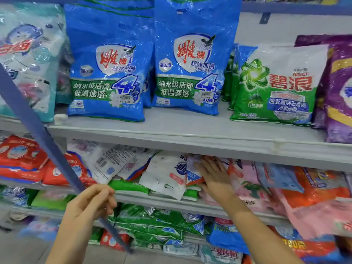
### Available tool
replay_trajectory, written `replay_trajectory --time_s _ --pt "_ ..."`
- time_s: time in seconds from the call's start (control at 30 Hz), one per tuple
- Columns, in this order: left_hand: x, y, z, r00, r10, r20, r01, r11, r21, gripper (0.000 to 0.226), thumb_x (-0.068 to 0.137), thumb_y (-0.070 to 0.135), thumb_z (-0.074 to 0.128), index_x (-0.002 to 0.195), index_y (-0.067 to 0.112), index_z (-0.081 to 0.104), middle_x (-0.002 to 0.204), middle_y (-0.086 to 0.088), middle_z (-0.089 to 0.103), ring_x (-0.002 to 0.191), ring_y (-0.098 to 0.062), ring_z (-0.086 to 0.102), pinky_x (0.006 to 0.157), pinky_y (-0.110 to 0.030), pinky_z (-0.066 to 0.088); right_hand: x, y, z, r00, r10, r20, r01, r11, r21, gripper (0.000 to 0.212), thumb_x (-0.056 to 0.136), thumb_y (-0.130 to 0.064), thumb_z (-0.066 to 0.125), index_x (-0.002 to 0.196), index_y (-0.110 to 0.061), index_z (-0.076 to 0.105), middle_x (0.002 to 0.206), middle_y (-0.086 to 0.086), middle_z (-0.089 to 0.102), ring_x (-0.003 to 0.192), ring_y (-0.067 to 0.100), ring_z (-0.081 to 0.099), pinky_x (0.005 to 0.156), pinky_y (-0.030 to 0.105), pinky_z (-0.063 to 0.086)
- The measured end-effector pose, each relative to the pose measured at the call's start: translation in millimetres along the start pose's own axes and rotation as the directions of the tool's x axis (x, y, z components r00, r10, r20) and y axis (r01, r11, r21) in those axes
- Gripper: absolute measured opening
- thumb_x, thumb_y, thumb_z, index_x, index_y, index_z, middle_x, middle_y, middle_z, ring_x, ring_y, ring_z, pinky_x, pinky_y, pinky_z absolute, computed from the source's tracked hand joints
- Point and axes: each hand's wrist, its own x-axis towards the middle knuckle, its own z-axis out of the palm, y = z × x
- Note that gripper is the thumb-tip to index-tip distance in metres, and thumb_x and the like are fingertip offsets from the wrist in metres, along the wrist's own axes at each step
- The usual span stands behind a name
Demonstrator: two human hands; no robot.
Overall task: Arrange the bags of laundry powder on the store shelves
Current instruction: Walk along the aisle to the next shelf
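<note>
Upper shelf [190, 136] front: two blue bags [106, 73] [192, 60], one green-white bag [276, 86]; one blue post [43, 138], two hands [91, 204] [213, 174]

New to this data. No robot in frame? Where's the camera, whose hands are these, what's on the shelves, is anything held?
There is no robot here. A person works with bare hands, and the single picture comes from a wide-angle camera worn on their head, looking forward and down at store shelves.

On the upper shelf laundry powder bags stand upright: a left blue bag, a right blue bag, a green and white bag and a purple bag at the edge. The shelf below holds a loose jumble of bags lying flat, among them a white bag and red bags.

The right hand lies with straight fingers on that jumble, touching bags but gripping none. The left hand appears to curl round the blue post of the shelving. Neither hand holds a bag.
</note>
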Motion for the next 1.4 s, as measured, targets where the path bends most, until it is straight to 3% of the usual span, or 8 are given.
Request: replay_trajectory --time_s 0.27,0.43,0.67,0.8,0.93,1.07,1.23,1.4 --pt "-11 -7 3 0.996 -0.093 0.005 0.093 0.996 -0.01 0.021 0.086 0.0 0.053 0.07 0.006 0.067 0.054 -0.01 0.06 0.045 -0.012 0.052 0.043 -0.012 0.04 -11 5 -14 0.905 0.261 -0.336 -0.193 0.956 0.223 0.055 0.048 0.003 0.087 0.1 -0.008 0.072 0.09 0.009 0.074 0.082 0.025 0.071 0.078 0.04 0.055" --pt "-20 -25 38 0.942 -0.23 0.245 0.203 0.971 0.129 0.01 0.086 -0.002 0.06 0.092 0.005 0.063 0.068 -0.01 0.067 0.059 -0.015 0.058 0.05 -0.017 0.045 -32 -15 -44 0.765 0.431 -0.478 -0.213 0.87 0.445 0.025 0.065 -0.003 0.06 0.087 0.0 0.071 0.072 0.011 0.07 0.06 0.027 0.065 0.053 0.031 0.048" --pt "-36 -72 97 0.745 -0.514 0.426 0.313 0.833 0.456 0.099 0.077 0.041 0.073 0.15 0.019 0.009 0.149 -0.005 0.033 0.132 -0.018 0.04 0.108 -0.032 0.035 -62 -46 -101 0.735 0.614 -0.287 -0.15 0.56 0.815 0.031 0.087 -0.003 0.062 0.078 -0.033 0.066 0.052 -0.004 0.054 0.046 0.006 0.043 0.045 0.019 0.032" --pt "-35 -64 111 0.743 -0.466 0.48 0.301 0.873 0.383 0.112 0.065 0.055 0.072 0.151 0.025 0.006 0.149 0.001 0.036 0.132 -0.013 0.042 0.111 -0.033 0.032 -67 -53 -142 0.687 0.697 -0.208 -0.048 0.329 0.943 0.025 0.085 -0.034 0.056 0.062 -0.025 0.062 0.052 -0.014 0.046 0.05 -0.003 0.037 0.047 0.011 0.031" --pt "-37 -45 116 0.722 -0.301 0.622 0.283 0.95 0.132 0.083 0.053 0.057 0.083 0.124 0.041 0.041 0.113 0.034 0.059 0.096 0.016 0.059 0.076 -0.004 0.046 -73 -57 -164 0.708 0.69 -0.15 -0.025 0.236 0.971 0.039 0.086 -0.04 0.06 0.067 -0.005 0.058 0.056 -0.004 0.051 0.053 0.005 0.046 0.049 0.018 0.039" --pt "-32 -30 116 0.771 -0.174 0.612 0.203 0.979 0.023 0.05 0.074 0.044 0.073 0.118 0.032 0.052 0.104 0.024 0.069 0.094 0.005 0.065 0.068 -0.006 0.049 -71 -48 -180 0.67 0.74 0.059 0.043 -0.118 0.992 0.029 0.087 -0.037 0.055 0.081 -0.011 0.067 0.076 0.004 0.074 0.066 0.017 0.07 0.054 0.023 0.053" --pt "-9 9 112 0.831 0.015 0.556 -0.024 1.0 0.009 0.035 0.077 0.043 0.074 0.101 0.02 0.064 0.09 0.005 0.076 0.078 -0.01 0.071 0.065 -0.014 0.052 -73 -34 -178 0.628 0.763 0.156 0.081 -0.264 0.961 0.026 0.096 -0.031 0.047 0.092 -0.012 0.065 0.078 0.001 0.075 0.067 0.014 0.071 0.052 0.023 0.055" --pt "21 77 97 0.765 0.148 0.627 -0.232 0.971 0.054 0.025 0.072 0.027 0.08 0.092 0.017 0.068 0.085 -0.003 0.076 0.075 -0.021 0.073 0.061 -0.027 0.057 -80 -24 -154 0.705 0.654 0.274 0.091 -0.466 0.88 0.036 0.083 -0.029 0.054 0.11 -0.006 0.062 0.099 0.011 0.072 0.085 0.024 0.07 0.072 0.035 0.058"
